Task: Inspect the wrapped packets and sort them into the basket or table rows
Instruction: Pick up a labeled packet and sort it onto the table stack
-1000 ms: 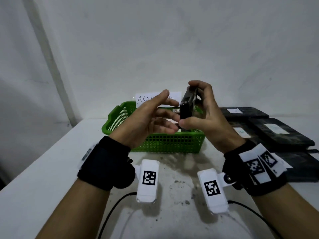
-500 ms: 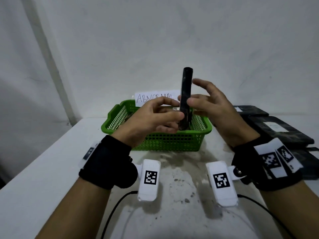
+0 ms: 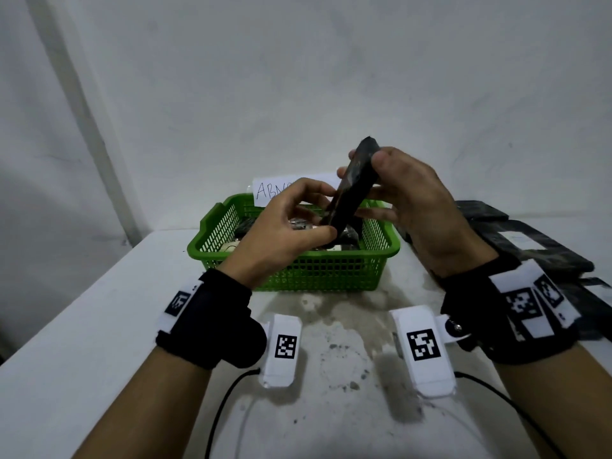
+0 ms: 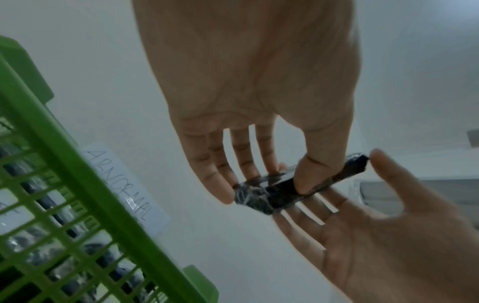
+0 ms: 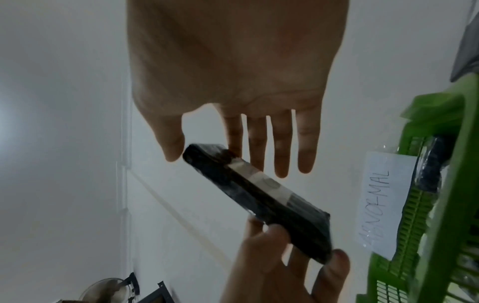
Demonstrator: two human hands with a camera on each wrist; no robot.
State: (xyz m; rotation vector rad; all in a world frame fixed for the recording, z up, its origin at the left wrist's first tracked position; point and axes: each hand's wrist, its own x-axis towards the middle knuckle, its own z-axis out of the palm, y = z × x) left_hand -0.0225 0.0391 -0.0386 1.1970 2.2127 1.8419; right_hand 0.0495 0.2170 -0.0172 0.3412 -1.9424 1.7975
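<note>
Packet (image 3: pixel 352 190) tilted off vertical since half-second ago, held over basket (image 3: pixel 298 270). Left hand (image 3: pixel 284 233) pinches lower end, right hand (image 3: pixel 407 200) grasps top. Inspection ongoing, unsorted.

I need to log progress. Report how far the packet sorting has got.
Done: several black plastic-wrapped packets lie in rows on the white table at right, and some sit in the green plastic mesh basket by the handwritten ABNORMAL paper label. In hand: the left hand and right hand hold one black wrapped packet, tilted over the basket, not yet placed. Remaining unsorted packets: cannot tell.
</note>
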